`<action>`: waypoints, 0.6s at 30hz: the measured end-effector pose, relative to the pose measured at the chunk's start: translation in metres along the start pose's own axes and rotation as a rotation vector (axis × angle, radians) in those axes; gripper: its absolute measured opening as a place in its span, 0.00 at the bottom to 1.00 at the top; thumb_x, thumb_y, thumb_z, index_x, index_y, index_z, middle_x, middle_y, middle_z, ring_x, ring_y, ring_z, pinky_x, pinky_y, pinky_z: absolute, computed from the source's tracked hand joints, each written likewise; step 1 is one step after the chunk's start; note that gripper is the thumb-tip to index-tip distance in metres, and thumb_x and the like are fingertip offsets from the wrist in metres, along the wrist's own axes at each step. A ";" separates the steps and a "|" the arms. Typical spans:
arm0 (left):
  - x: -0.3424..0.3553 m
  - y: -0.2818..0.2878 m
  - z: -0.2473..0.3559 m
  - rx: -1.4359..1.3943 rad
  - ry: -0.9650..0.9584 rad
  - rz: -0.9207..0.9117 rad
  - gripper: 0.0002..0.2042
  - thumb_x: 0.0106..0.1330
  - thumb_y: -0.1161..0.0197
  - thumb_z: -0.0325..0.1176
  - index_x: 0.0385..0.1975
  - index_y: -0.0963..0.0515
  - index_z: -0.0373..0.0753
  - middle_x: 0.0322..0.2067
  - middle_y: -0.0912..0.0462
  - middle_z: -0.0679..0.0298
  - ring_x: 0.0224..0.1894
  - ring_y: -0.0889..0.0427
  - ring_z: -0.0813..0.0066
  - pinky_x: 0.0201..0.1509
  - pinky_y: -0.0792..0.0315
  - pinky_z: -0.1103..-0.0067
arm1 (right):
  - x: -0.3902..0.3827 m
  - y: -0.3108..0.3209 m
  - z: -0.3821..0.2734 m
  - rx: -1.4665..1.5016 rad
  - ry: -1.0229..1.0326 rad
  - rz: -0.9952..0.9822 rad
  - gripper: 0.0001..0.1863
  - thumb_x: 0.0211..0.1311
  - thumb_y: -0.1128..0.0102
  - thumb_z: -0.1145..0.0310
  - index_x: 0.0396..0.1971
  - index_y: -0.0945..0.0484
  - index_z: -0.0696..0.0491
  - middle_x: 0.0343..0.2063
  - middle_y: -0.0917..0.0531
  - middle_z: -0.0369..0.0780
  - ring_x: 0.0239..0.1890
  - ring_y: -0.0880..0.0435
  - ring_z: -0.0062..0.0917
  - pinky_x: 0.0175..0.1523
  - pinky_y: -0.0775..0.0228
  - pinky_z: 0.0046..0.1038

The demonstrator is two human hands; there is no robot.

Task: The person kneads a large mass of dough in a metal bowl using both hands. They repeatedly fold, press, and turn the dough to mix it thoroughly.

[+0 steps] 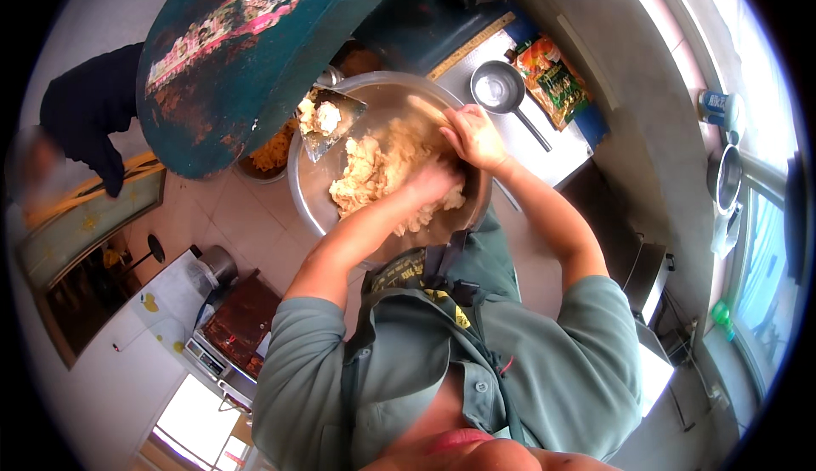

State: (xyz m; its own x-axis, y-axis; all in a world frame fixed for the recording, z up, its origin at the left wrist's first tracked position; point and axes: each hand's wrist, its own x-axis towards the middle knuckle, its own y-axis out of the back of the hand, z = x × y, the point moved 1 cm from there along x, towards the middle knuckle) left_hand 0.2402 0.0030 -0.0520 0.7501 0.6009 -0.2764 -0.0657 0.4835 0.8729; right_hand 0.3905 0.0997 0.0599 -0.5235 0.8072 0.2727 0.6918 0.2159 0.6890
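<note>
A large metal basin (308, 189) in front of me holds a lumpy mass of pale yellow dough (364, 173). My left hand (438, 180) is pushed into the dough at the basin's near right side, and its fingertips are hidden. Over the right rim, my right hand (478, 137) has its fingers curled beside a pale strip; whether it grips this or the rim is unclear. More dough lumps (325, 117) sit on a flat metal piece (347, 116) over the basin's far left edge.
A worn dark green machine housing (204, 71) overhangs the far left, with orange food (274, 150) in a bowl below. At right lie a small saucepan (497, 87) and a colourful packet (552, 80). Another person's dark sleeve (89, 105) shows at far left.
</note>
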 end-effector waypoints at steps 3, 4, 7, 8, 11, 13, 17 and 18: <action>0.023 0.034 -0.026 0.161 0.269 -0.064 0.12 0.61 0.36 0.37 0.43 0.18 0.45 0.46 0.18 0.61 0.56 0.23 0.61 0.69 0.39 0.57 | 0.002 0.005 -0.002 0.005 0.070 0.038 0.16 0.63 0.36 0.72 0.48 0.26 0.59 0.26 0.22 0.40 0.31 0.20 0.36 0.53 0.31 0.34; 0.022 0.050 -0.047 0.127 0.387 -0.126 0.14 0.59 0.32 0.39 0.43 0.19 0.44 0.42 0.16 0.59 0.54 0.22 0.61 0.67 0.39 0.53 | 0.000 0.004 -0.001 0.001 0.066 0.041 0.16 0.62 0.36 0.72 0.48 0.26 0.60 0.25 0.22 0.40 0.31 0.20 0.35 0.53 0.31 0.34; -0.002 0.104 -0.099 0.137 0.556 -0.016 0.26 0.55 0.28 0.49 0.52 0.22 0.43 0.48 0.17 0.56 0.57 0.22 0.57 0.70 0.46 0.50 | 0.001 0.004 0.000 0.011 0.074 0.053 0.16 0.62 0.36 0.72 0.48 0.26 0.60 0.25 0.22 0.40 0.31 0.19 0.35 0.53 0.31 0.35; -0.003 0.109 -0.110 0.064 0.652 -0.065 0.31 0.54 0.28 0.52 0.54 0.23 0.41 0.50 0.17 0.55 0.58 0.23 0.56 0.72 0.47 0.52 | 0.000 0.002 0.000 0.011 0.039 0.034 0.15 0.63 0.37 0.70 0.46 0.25 0.58 0.27 0.20 0.41 0.34 0.19 0.36 0.54 0.31 0.36; 0.004 0.098 -0.094 0.194 0.669 -0.105 0.36 0.54 0.28 0.54 0.57 0.26 0.36 0.52 0.18 0.53 0.60 0.24 0.55 0.72 0.44 0.55 | -0.002 -0.003 0.001 0.024 -0.038 -0.009 0.11 0.64 0.39 0.65 0.42 0.24 0.54 0.30 0.18 0.43 0.39 0.19 0.40 0.56 0.32 0.39; 0.018 0.052 -0.069 0.133 0.506 -0.022 0.24 0.62 0.36 0.41 0.55 0.26 0.32 0.50 0.20 0.44 0.58 0.23 0.50 0.64 0.33 0.58 | 0.001 -0.004 -0.001 0.056 -0.038 -0.028 0.10 0.64 0.39 0.65 0.40 0.24 0.53 0.27 0.19 0.42 0.38 0.19 0.39 0.56 0.32 0.39; 0.001 -0.016 0.028 -0.174 0.384 -0.015 0.29 0.57 0.36 0.42 0.56 0.28 0.32 0.57 0.28 0.47 0.63 0.32 0.49 0.67 0.37 0.60 | -0.001 -0.003 -0.002 0.010 -0.022 0.008 0.08 0.64 0.40 0.65 0.37 0.25 0.53 0.25 0.20 0.41 0.35 0.19 0.38 0.55 0.33 0.38; -0.015 -0.013 0.035 -0.136 0.249 -0.043 0.27 0.58 0.36 0.41 0.56 0.28 0.31 0.57 0.27 0.47 0.62 0.31 0.49 0.67 0.37 0.61 | -0.003 -0.004 -0.001 0.011 -0.019 0.027 0.08 0.64 0.40 0.65 0.37 0.25 0.52 0.25 0.20 0.41 0.35 0.19 0.38 0.55 0.32 0.38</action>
State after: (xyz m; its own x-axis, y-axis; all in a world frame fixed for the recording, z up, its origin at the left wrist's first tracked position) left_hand 0.2528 -0.0343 -0.0449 0.5702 0.7078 -0.4170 -0.1375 0.5827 0.8010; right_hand 0.3890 0.0954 0.0574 -0.4952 0.8229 0.2786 0.7109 0.1995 0.6744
